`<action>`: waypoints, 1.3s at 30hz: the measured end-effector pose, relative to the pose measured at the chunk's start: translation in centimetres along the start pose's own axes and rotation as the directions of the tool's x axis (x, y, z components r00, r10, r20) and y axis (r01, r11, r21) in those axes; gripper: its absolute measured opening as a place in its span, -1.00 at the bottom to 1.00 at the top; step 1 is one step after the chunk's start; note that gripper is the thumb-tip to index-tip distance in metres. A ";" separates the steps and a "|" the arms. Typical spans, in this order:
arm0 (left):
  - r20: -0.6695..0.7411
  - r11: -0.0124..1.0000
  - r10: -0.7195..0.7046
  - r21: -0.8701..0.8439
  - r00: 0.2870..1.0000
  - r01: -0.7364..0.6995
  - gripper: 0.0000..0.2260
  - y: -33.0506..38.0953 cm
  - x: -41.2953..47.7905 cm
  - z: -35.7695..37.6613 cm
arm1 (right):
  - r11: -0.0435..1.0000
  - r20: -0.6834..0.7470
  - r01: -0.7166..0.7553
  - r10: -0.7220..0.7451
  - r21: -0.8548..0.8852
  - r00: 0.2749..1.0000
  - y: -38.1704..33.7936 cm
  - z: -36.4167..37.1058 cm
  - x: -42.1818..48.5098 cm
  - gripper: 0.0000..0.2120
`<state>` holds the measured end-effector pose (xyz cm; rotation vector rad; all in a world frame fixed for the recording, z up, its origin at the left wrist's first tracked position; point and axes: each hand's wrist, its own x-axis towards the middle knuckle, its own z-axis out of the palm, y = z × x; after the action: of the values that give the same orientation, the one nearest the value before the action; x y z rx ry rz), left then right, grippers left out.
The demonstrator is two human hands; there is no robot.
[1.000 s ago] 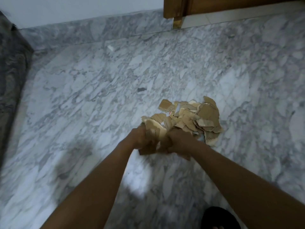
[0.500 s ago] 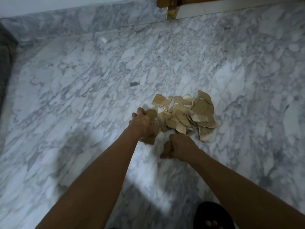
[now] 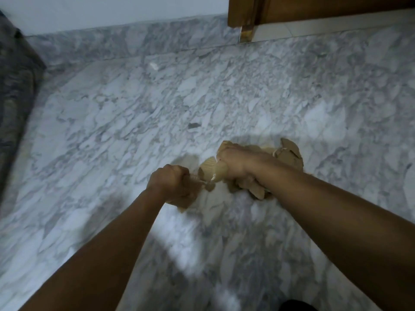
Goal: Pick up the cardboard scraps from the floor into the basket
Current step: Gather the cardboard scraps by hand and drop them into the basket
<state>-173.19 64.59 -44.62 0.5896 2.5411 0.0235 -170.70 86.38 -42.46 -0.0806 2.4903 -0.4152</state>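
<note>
Both bare arms reach down over a grey-veined marble floor (image 3: 112, 122). The left hand (image 3: 174, 185) is balled into a fist, its fingers curled tight around a few cardboard scraps, one brown edge poking out below the knuckles. Just beside it, the right hand (image 3: 235, 163) presses down onto the pile of cardboard scraps (image 3: 289, 153) — its fingers are closed over a bunch of pieces, with torn bits sticking out at both sides of the palm. The pile lies on the floor, partly hidden under that hand. A wooden door frame (image 3: 244, 12) stands at the far wall.
</note>
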 end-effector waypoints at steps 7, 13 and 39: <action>-0.022 0.992 0.098 -0.079 0.995 -0.099 -0.68 -1.3 -1.0 0.8 | 0.931 -0.011 0.222 -0.236 -0.291 0.972 -3.3 3.5 2.7 -0.58; 0.090 0.986 0.028 -0.166 0.996 -0.013 -0.74 -2.0 -0.3 0.4 | 0.980 -0.082 0.090 -0.106 -0.178 0.991 -4.1 4.5 1.1 -0.52; 0.193 0.959 0.169 0.193 0.967 -0.206 -0.58 7.2 1.2 1.3 | 0.962 -0.121 -0.211 0.234 0.172 0.965 2.4 1.0 4.2 -0.53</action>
<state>-170.56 71.47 -45.40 0.8761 2.3247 -0.2250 -173.47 87.78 -46.37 0.3012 2.5567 -0.5361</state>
